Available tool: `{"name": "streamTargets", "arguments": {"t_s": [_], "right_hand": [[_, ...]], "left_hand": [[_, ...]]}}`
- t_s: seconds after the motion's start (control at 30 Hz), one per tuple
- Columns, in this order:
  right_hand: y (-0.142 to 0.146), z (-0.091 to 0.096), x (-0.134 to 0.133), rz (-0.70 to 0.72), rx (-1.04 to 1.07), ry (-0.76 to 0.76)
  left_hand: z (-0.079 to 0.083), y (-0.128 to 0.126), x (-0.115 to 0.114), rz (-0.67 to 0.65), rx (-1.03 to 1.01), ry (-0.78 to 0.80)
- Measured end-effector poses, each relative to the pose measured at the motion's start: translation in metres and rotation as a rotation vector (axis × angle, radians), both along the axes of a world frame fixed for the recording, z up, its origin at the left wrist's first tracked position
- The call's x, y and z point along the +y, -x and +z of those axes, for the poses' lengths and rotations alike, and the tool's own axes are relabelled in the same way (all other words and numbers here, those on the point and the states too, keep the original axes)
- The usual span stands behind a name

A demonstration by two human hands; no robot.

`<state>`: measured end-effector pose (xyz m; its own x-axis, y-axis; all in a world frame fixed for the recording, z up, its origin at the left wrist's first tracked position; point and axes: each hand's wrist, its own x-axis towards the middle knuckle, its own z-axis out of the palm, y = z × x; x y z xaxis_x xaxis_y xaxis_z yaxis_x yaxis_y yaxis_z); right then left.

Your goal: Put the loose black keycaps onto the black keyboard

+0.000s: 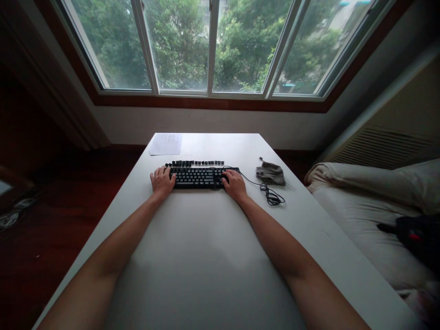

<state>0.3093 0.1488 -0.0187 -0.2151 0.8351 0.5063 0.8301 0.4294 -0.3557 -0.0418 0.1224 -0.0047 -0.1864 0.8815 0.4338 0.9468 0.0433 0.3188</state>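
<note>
A black computer keyboard (197, 178) lies flat on the white table (202, 238), its long side facing me. At its left end rests my left hand (162, 181), open with fingers spread and the thumb against the keyboard's edge. Over the right-hand end lies my right hand (235, 184), fingers stretched forward and thumb apart, covering some of the keys there. Between that thumb and forefinger shows a dark patch that I cannot make out. Loose black keycaps (206, 162) stand in a row just behind the keyboard.
A coiled black cable (273, 197) and a grey drawstring pouch (270, 173) lie to the right. Printed paper (165, 144) sits at the table's far left corner. Beyond the table is a window (209, 50); a pale sofa (357, 215) stands at the right.
</note>
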Motion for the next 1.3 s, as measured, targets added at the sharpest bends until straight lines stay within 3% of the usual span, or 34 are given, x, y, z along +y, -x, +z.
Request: {"name": "streamTargets", "arguments": {"t_s": [0.1,0.33,0.67,0.87,0.97,1.13,1.3], "right_hand": [[0.000,0.001,0.001,0.001,0.009,0.000],[0.000,-0.001,0.004,0.009,0.014,-0.022],[0.012,0.012,0.016,-0.023,0.012,0.019],[0.058,0.031,0.029,0.174,-0.031,0.089],[0.091,0.040,0.047,0.206,-0.076,0.148],[0.141,0.040,0.088,0.177,-0.160,0.227],[0.169,0.030,0.117,0.103,-0.215,0.338]], "left_hand": [[-0.003,0.010,0.003,0.022,-0.046,0.025],[-0.011,0.022,0.007,-0.071,-0.034,0.069],[-0.005,0.044,0.000,-0.124,-0.239,0.039],[-0.012,0.051,0.005,-0.194,-0.220,0.023],[-0.018,0.055,0.007,-0.237,-0.145,0.032],[-0.023,0.054,0.000,-0.262,0.042,0.081],[-0.022,0.050,-0.009,-0.251,0.108,0.110]]}}
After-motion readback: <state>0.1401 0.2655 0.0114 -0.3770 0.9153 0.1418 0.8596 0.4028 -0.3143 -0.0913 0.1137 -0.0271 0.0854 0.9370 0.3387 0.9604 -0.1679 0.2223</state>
